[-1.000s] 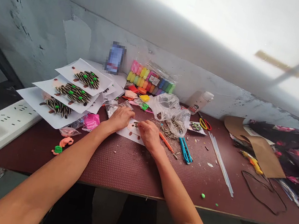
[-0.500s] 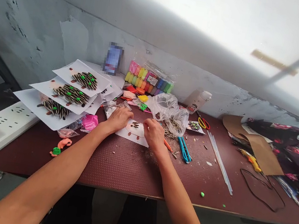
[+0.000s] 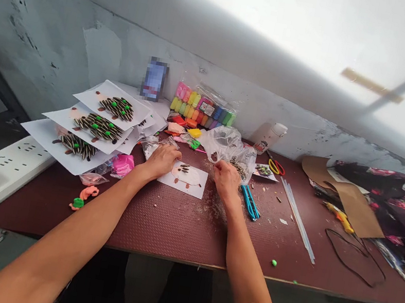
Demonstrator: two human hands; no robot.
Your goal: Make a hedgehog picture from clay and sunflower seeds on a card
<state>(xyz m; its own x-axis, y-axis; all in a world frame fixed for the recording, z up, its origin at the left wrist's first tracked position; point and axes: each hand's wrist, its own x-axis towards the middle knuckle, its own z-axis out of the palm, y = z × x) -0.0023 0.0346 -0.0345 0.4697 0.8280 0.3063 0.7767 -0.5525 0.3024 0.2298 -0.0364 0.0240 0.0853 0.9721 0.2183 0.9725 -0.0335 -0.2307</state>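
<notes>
On the maroon table (image 3: 173, 230), a card (image 3: 196, 178) is overlapped at ten o'clock by the left hand (image 3: 164, 161); the right hand (image 3: 227, 178) is seen at three. Both are half-curled, contents undetermined. Scuffed wall (image 3: 216, 73) is noted at twelve.

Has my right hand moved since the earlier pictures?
Yes: judged against the blue cutter, the right hand has shifted rightward, closer to it and off the white card.
</notes>
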